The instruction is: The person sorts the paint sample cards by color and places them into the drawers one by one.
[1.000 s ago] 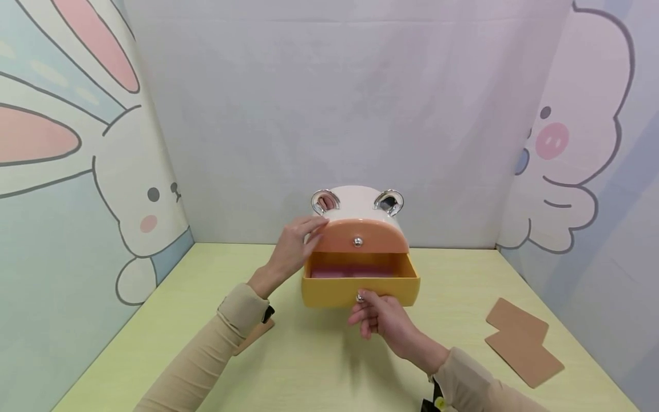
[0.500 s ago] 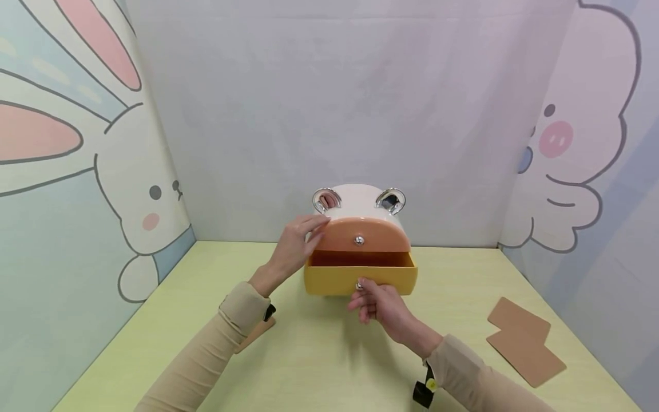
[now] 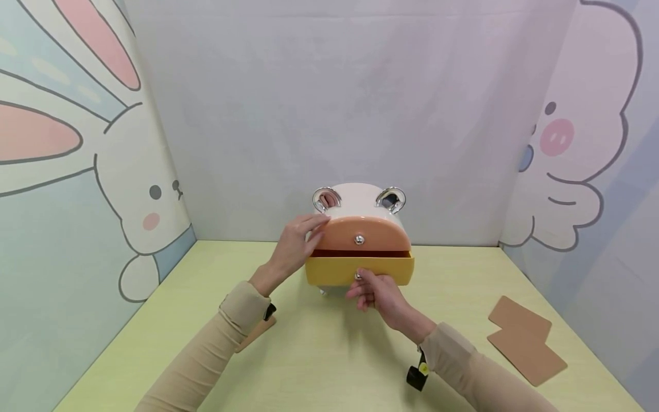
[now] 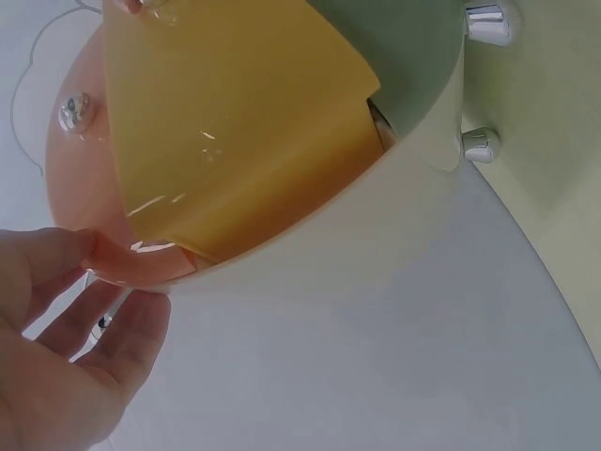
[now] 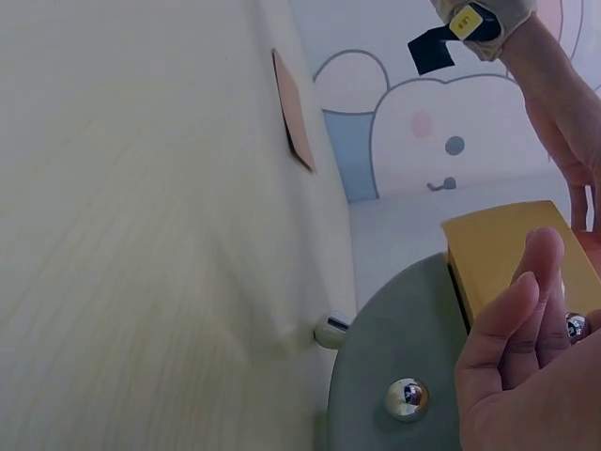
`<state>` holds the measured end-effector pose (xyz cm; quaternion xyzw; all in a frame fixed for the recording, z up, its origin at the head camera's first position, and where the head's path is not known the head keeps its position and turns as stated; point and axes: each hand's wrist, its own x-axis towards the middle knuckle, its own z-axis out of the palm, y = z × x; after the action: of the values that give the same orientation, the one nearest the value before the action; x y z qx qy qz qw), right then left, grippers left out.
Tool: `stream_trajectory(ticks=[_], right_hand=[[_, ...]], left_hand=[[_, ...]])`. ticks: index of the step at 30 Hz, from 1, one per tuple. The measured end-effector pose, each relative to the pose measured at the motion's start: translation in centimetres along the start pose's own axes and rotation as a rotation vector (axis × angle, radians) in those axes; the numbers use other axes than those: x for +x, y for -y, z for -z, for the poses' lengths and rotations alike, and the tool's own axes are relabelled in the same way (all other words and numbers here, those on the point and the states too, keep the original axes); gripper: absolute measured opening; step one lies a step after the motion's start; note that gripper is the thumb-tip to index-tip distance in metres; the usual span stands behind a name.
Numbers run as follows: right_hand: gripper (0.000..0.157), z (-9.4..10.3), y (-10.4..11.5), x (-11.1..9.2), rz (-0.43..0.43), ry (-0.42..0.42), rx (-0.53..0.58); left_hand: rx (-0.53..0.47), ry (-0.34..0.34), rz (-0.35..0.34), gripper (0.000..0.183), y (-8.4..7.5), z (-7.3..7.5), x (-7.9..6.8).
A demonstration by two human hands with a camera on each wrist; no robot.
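Holding, head view: the lower knob (image 3: 357,276) of the partly drawn-out yellow drawer (image 3: 326,270) is pinched by the right hand (image 3: 383,297); the animal-eared box (image 3: 357,199) is gripped at its left edge by the left hand (image 3: 293,243).
Table, head view: on the pale table (image 3: 309,366), the box is placed centrally, toward the back; two overlapping brown cards (image 3: 524,343) are laid at right, and another brown piece (image 3: 259,332) is partly covered by the left sleeve (image 3: 226,326).
Orange front, left wrist view: the orange front (image 4: 80,174) is touched by the left thumb, with fingertips set against the edge; silver feet (image 4: 482,146) are seen under the box.
Grey-green underside, right wrist view: the underside (image 5: 390,348) is exposed beside the yellow drawer; the lower knob is partly hidden by the right hand.
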<state>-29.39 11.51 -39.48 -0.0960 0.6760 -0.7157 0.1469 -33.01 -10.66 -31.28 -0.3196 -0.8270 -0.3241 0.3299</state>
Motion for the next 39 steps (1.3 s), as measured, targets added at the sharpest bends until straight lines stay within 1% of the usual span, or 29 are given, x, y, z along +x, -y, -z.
stream_trajectory(ticks=[8,15,21,24,26,28,30,32,35,39], right_hand=[[0.042,0.1,0.1,1.2,-0.005,-0.031,-0.007],[0.039,0.1,0.3,1.9,-0.023,-0.063,0.011],[0.042,0.3,0.3,2.3,-0.018,-0.051,0.006],[0.046,0.5,0.0,2.3,-0.016,-0.024,0.004],[0.053,0.7,-0.4,2.2,-0.031,0.019,0.009],[0.06,0.9,-1.1,1.9,-0.068,0.072,0.011],[0.062,1.1,-1.8,1.5,-0.114,0.117,0.017],[0.062,1.2,-2.4,1.2,-0.147,0.14,0.008],[0.056,1.3,-3.1,1.1,-0.177,0.116,-0.02],[0.055,1.3,-3.8,1.4,-0.209,0.065,-0.071]], left_hand=[[0.005,-0.013,-0.009,0.027,0.0,0.0,0.1],[-0.002,-0.003,0.009,0.028,0.0,0.0,0.1],[0.006,-0.015,-0.009,0.028,0.2,-0.1,0.1],[0.01,-0.02,-0.015,0.028,0.4,-0.1,0.1],[0.009,-0.021,-0.013,0.028,0.4,-0.1,0.1],[0.008,-0.019,-0.011,0.028,0.4,-0.1,0.1],[0.007,-0.015,-0.006,0.028,0.4,-0.1,0.1],[0.007,-0.011,-0.002,0.028,0.4,-0.1,0.1],[0.007,-0.011,0.0,0.028,0.4,-0.1,0.1],[0.014,-0.017,-0.004,0.029,0.4,-0.2,0.1]])
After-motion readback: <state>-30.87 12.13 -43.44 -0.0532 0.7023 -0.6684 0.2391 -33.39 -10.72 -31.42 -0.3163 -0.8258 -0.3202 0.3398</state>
